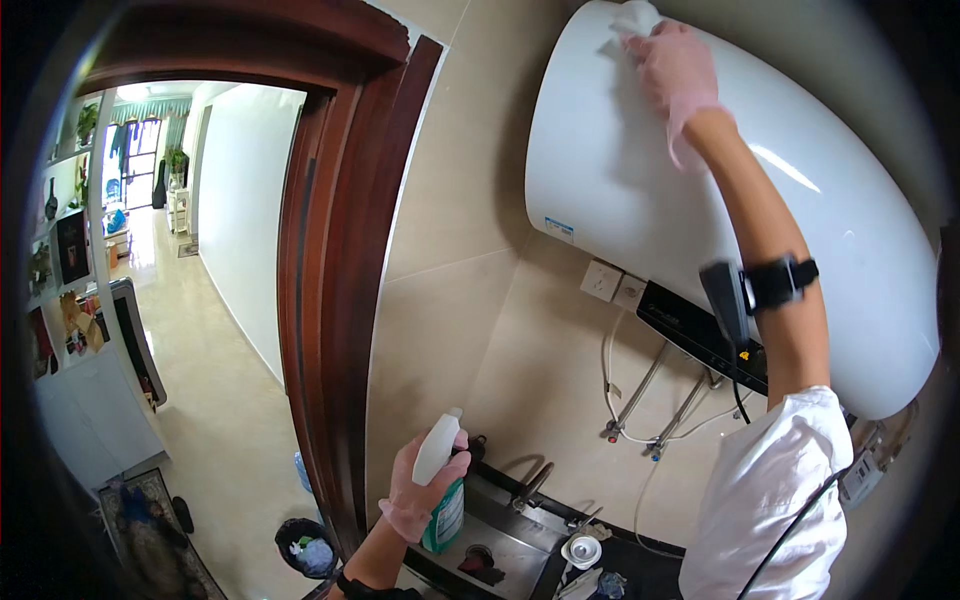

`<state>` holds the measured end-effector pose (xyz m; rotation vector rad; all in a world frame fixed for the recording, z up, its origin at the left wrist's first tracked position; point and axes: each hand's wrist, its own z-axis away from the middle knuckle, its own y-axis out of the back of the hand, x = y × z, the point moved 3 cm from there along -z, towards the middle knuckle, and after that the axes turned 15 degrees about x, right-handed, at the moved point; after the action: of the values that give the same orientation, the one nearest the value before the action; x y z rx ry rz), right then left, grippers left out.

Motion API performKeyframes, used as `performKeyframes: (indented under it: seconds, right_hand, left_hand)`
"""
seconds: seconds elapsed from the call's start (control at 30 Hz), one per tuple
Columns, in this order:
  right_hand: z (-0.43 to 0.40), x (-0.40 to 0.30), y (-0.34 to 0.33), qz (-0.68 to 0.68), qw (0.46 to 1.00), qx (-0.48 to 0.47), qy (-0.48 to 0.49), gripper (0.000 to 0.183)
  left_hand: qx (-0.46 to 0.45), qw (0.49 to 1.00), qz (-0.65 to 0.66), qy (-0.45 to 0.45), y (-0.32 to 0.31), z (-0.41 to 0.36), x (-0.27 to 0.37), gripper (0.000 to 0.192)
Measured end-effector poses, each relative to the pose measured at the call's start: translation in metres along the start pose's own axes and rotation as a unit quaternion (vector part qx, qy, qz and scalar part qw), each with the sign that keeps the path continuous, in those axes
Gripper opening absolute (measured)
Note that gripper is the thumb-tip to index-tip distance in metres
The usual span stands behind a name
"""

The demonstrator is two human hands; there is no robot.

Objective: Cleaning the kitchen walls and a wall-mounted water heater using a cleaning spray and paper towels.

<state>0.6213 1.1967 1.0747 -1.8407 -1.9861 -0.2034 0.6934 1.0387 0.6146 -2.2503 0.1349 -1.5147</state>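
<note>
My right hand (pixel 679 67), in a pink glove, presses a white cloth (pixel 636 18) against the upper left of a white wall-mounted water heater (pixel 630 172). Its arm reaches up across the heater, with a black device strapped to the forearm. Lower down, my left hand (pixel 424 480), also gloved in pink, grips a spray bottle (pixel 448 517) by the neck, below its white trigger head (pixel 437 448). The bottle is green with a label and stands out over the steel sink (pixel 510 547). Part of the cloth is hidden behind my right fingers.
Under the heater are wall sockets (pixel 601 280), a black panel (pixel 667 315) and pipes with valves (pixel 634 397). A faucet (pixel 534 484) rises behind the sink. At left, a dark wooden door frame (pixel 352 225) opens on a hallway with a waste bin (pixel 306 551) and shelves (pixel 67 300).
</note>
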Motion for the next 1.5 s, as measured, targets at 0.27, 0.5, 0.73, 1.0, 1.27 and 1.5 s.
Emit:
performKeyframes:
  seconds: [0.27,0.5,0.73,1.0,1.27,1.5]
  right_hand:
    - [0.074,0.001,0.05,-0.02,0.994,0.067,0.085,0.03]
    - [0.083,0.034,0.065,0.005,0.994,0.1,0.04,0.039]
    - [0.083,0.038,0.062,0.004,0.996,0.076,0.048,0.042]
    - [0.081,0.026,0.061,-0.001,0.999,0.038,0.032,0.043]
    - [0.036,-0.024,-0.011,-0.045,0.986,0.038,0.158,0.043]
    - [0.063,-0.033,-0.004,-0.019,0.988,0.03,0.148,0.039]
  left_hand:
    - [-0.027,0.997,-0.018,-0.065,-0.033,-0.038,0.097,0.007]
    - [-0.072,0.967,0.059,-0.237,-0.125,-0.093,0.233,0.017]
    - [-0.039,0.979,0.094,-0.179,-0.166,-0.125,0.254,0.025]
    - [0.053,0.979,0.096,-0.172,-0.159,-0.131,0.26,0.026]
    - [0.015,0.983,0.102,-0.152,-0.124,-0.111,0.217,0.027]
    - [0.039,0.988,0.08,-0.128,-0.048,-0.073,0.169,0.035]
